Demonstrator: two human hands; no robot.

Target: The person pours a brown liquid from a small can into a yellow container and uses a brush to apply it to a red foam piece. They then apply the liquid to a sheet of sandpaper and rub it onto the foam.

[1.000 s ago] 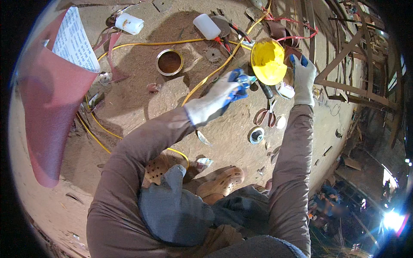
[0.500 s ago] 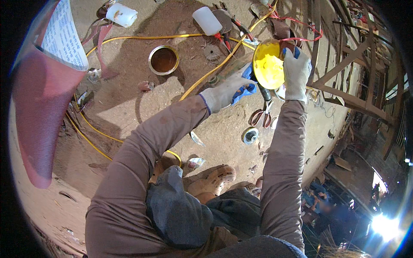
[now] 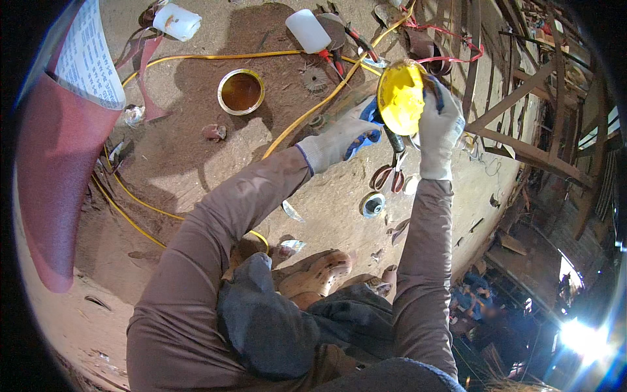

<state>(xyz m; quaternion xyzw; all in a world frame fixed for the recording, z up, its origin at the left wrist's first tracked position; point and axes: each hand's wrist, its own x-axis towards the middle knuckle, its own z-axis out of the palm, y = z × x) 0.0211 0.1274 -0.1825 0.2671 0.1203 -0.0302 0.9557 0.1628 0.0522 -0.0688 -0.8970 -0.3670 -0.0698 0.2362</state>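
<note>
A yellow round disc [image 3: 401, 101], brightly lit and tilted, is held above the ground ahead of me. My right hand [image 3: 439, 124], in a pale glove, closes on its right edge. At the disc's left edge is my left hand [image 3: 349, 138], in a pale glove with a blue palm. Its fingers curl in behind the rim and are partly hidden. Just below the disc, a black handle-like piece [image 3: 394, 139] shows. Dark red-handled scissors [image 3: 390, 177] lie nearer to me, with a small round metal piece [image 3: 372, 205] below them.
An open tin of brown liquid [image 3: 241, 92] stands at left of centre. A yellow cable [image 3: 287, 138] crosses the ground. White bottles [image 3: 308, 31], pliers [image 3: 358, 40] and a wire wheel [image 3: 315, 79] lie beyond. Red sheet material [image 3: 62, 176] curls at far left; a wooden frame [image 3: 516, 98] stands right.
The disc has tilted more edge-on and shifted slightly left in the picture, with both hands alongside it. The whole scene has also slid a little left.
</note>
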